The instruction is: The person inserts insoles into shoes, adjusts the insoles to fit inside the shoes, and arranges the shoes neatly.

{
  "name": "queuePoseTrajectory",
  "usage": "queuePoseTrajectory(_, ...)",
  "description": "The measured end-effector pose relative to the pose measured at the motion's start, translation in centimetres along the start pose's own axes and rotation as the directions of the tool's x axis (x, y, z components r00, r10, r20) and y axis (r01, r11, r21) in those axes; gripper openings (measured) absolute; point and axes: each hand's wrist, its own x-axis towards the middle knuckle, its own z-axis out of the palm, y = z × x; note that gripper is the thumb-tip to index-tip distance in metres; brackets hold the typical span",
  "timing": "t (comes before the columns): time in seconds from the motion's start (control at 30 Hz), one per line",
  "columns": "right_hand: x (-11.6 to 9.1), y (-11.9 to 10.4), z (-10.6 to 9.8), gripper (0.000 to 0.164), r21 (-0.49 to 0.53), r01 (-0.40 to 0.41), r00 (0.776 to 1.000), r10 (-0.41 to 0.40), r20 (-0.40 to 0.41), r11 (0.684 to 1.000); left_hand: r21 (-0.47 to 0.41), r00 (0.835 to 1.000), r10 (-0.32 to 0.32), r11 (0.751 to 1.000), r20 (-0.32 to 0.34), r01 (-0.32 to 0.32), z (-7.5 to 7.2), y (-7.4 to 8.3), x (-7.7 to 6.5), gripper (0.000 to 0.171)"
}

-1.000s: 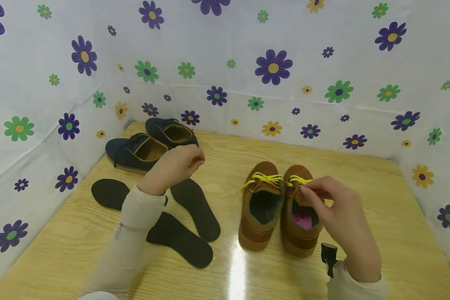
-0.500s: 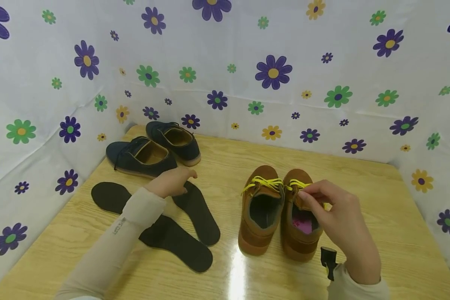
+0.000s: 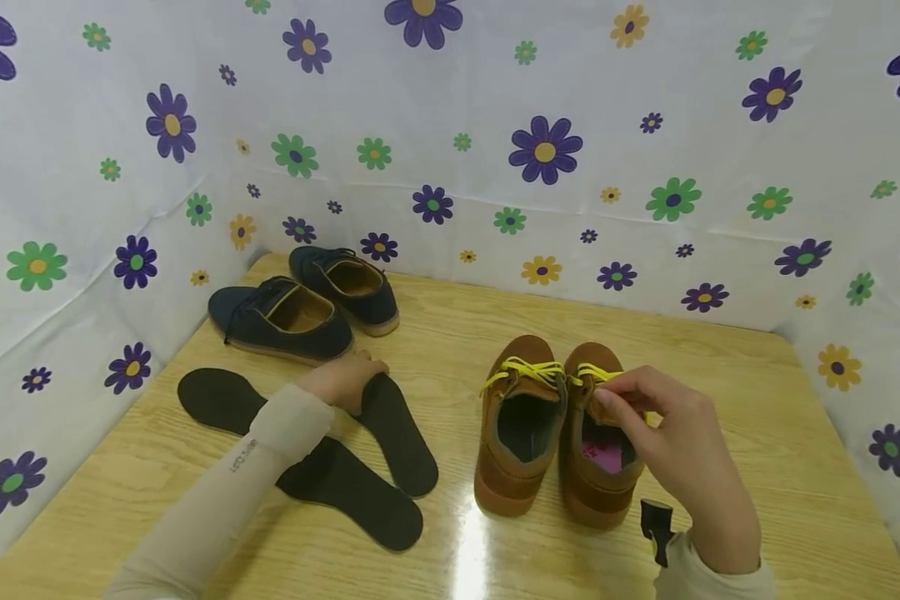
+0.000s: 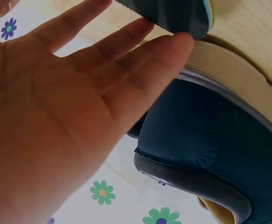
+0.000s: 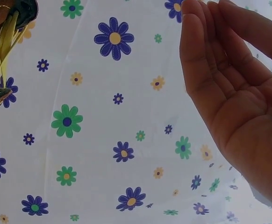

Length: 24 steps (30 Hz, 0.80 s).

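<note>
Two black insoles lie on the wooden table: the shorter-looking one points away, and the other passes beneath my left sleeve. My left hand is at the far end of the first insole; in the left wrist view its extended fingers reach the insole's edge, beside a navy shoe. My right hand hovers over the right brown shoe, thumb and index tips close together with nothing visible between them. That shoe has yellow laces and a pink patterned insole. Another brown shoe stands beside it.
Behind my left hand, a nearer navy shoe and a farther one stand at the back left. A white flowered cloth walls the back and sides of the table. A black clip is on my right wrist.
My left hand has come down and toward me from in front of the navy shoes to the insole's far end. My right hand has hardly moved. The view has tilted slightly up.
</note>
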Motion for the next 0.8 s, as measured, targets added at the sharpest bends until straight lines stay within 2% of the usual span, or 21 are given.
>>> queuePoseTrajectory(0.43,-0.06,0.24,-0.29,0.008,0.013,-0.041,0.999,0.04,0.023,0.999,-0.031,1.0,0.011,0.999,0.004,-0.01,-0.48,0.42,0.52,0.059)
queuePoseTrajectory(0.63,0.02,0.51,-0.43,0.007,-0.002,-0.036,0.999,0.036,0.019,0.999,-0.002,0.997,0.016,1.0,-0.079,-0.017,-0.3,0.36,0.32,0.058)
queuePoseTrajectory(0.8,0.01,0.73,-0.7,0.005,-0.023,-0.052,0.998,0.053,0.025,0.998,0.027,0.979,0.082,0.997,-0.184,-0.078,-0.75,0.05,-0.39,0.04)
